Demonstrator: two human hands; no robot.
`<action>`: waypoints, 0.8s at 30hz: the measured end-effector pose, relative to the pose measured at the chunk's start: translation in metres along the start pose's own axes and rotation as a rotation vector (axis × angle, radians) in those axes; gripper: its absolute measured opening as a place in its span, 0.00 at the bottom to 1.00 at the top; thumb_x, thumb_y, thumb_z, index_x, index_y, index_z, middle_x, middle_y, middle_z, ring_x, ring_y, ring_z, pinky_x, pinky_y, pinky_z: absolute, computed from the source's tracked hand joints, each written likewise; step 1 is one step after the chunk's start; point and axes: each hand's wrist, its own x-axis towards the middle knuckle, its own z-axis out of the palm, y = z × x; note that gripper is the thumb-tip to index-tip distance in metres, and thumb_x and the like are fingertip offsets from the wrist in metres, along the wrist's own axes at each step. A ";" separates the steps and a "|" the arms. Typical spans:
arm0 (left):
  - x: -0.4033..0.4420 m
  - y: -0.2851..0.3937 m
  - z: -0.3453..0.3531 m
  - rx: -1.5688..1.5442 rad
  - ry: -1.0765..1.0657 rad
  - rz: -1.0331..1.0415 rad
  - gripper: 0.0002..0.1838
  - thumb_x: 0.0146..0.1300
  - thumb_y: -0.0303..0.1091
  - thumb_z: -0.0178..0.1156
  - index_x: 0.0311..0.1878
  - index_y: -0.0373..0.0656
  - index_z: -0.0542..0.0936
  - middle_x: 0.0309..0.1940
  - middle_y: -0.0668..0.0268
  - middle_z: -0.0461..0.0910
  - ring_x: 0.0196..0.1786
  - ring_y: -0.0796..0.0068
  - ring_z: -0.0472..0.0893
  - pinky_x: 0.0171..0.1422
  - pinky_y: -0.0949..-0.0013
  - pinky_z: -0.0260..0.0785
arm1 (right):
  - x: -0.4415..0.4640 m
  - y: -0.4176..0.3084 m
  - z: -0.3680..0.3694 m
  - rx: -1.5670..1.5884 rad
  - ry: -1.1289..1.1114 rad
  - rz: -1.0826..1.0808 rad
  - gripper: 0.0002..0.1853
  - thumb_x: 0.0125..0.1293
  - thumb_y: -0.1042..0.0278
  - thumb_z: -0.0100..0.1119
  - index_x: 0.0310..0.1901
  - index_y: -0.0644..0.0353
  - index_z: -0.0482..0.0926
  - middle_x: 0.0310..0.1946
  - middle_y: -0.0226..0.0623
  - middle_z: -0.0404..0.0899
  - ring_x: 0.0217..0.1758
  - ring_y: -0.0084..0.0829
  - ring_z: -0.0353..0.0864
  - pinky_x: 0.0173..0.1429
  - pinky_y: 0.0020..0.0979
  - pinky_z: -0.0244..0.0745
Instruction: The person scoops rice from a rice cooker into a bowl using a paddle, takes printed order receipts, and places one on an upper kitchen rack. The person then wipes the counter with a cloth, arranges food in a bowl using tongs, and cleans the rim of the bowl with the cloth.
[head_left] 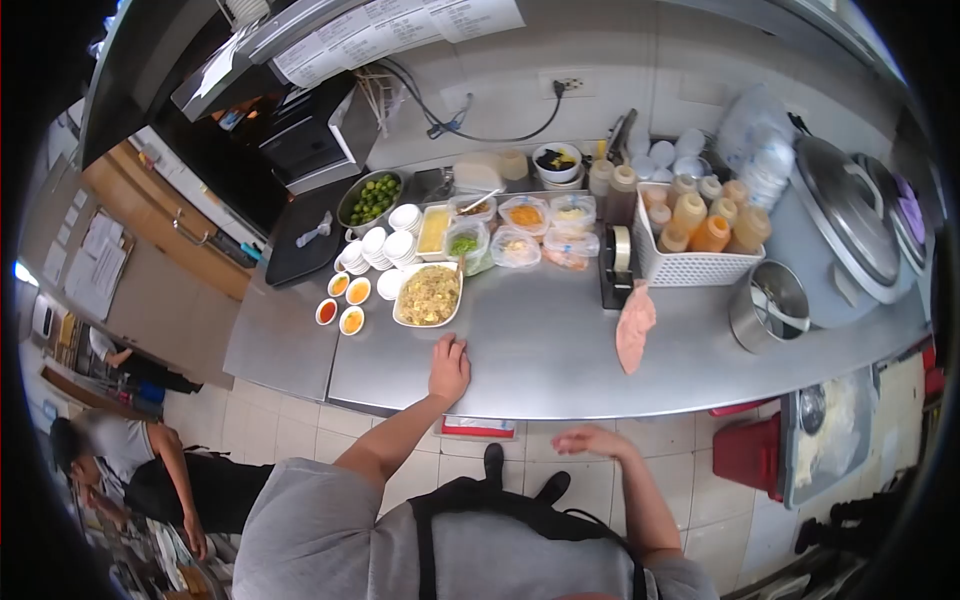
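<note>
My left hand [450, 367] rests on the steel counter [520, 360] near its front edge, fingers flat and holding nothing. Just beyond it stands a white square bowl of fried rice [430, 295], with a utensil handle leaning at its back rim. My right hand [588, 441] hangs in front of the counter edge with its fingers stretched out, touching nothing. Beside the rice are small cups of orange sauce [358, 290] and a cup of red sauce [326, 312]. A pink cloth [635, 328] lies to the right, against a black tape dispenser [617, 265].
Behind stand bags of toppings [516, 247], stacked white cups [399, 247] and a bowl of green limes [371, 199]. Rightward are a white basket of sauce bottles [700, 268], a metal pot [768, 307] and a large lidded pot [848, 215]. Another person [150, 460] is at left.
</note>
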 end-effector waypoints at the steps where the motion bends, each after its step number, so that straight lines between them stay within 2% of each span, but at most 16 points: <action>1: 0.000 0.001 0.000 -0.004 -0.007 0.004 0.15 0.53 0.24 0.50 0.47 0.39 0.70 0.51 0.52 0.64 0.52 0.51 0.65 0.56 0.58 0.60 | 0.017 0.031 0.007 -0.044 -0.022 0.158 0.14 0.60 0.61 0.54 0.43 0.61 0.76 0.42 0.35 0.77 0.46 0.27 0.75 0.53 0.29 0.68; 3: 0.000 0.000 -0.002 0.011 -0.012 0.001 0.16 0.52 0.24 0.51 0.46 0.39 0.70 0.50 0.52 0.63 0.51 0.51 0.65 0.56 0.57 0.60 | 0.072 0.153 -0.006 -0.999 0.890 -0.206 0.14 0.62 0.65 0.50 0.47 0.62 0.74 0.39 0.37 0.78 0.46 0.30 0.75 0.52 0.29 0.70; 5: 0.002 -0.001 -0.001 -0.015 -0.038 0.011 0.16 0.52 0.24 0.51 0.47 0.40 0.69 0.51 0.52 0.63 0.52 0.51 0.65 0.56 0.57 0.60 | 0.096 0.198 -0.055 -0.797 1.087 -0.433 0.14 0.64 0.68 0.47 0.50 0.60 0.71 0.42 0.38 0.76 0.47 0.32 0.75 0.52 0.31 0.70; 10: 0.001 0.000 0.000 0.012 -0.039 -0.001 0.16 0.53 0.23 0.51 0.48 0.40 0.69 0.51 0.53 0.64 0.52 0.52 0.65 0.57 0.59 0.60 | 0.123 0.211 -0.095 -0.371 1.170 0.044 0.14 0.64 0.67 0.47 0.50 0.60 0.70 0.43 0.38 0.75 0.47 0.33 0.75 0.53 0.32 0.70; 12: 0.004 0.005 -0.002 0.012 -0.044 -0.008 0.15 0.54 0.23 0.50 0.48 0.39 0.69 0.51 0.53 0.64 0.53 0.53 0.65 0.57 0.60 0.60 | 0.137 0.215 -0.100 -0.297 1.177 0.122 0.15 0.64 0.67 0.47 0.51 0.60 0.70 0.43 0.38 0.75 0.48 0.33 0.74 0.53 0.32 0.70; 17: 0.004 0.004 -0.001 0.030 -0.054 -0.019 0.16 0.53 0.23 0.51 0.47 0.39 0.70 0.51 0.53 0.64 0.53 0.52 0.65 0.57 0.60 0.60 | 0.161 0.220 -0.108 -0.134 1.184 0.228 0.15 0.64 0.67 0.47 0.51 0.60 0.69 0.44 0.38 0.74 0.48 0.33 0.74 0.53 0.33 0.70; 24: 0.006 0.007 -0.003 0.021 -0.051 -0.014 0.16 0.54 0.22 0.51 0.48 0.39 0.69 0.51 0.53 0.64 0.53 0.53 0.65 0.58 0.61 0.60 | 0.180 0.240 -0.113 0.106 1.214 0.230 0.15 0.64 0.66 0.47 0.52 0.59 0.69 0.45 0.37 0.73 0.48 0.34 0.74 0.54 0.34 0.70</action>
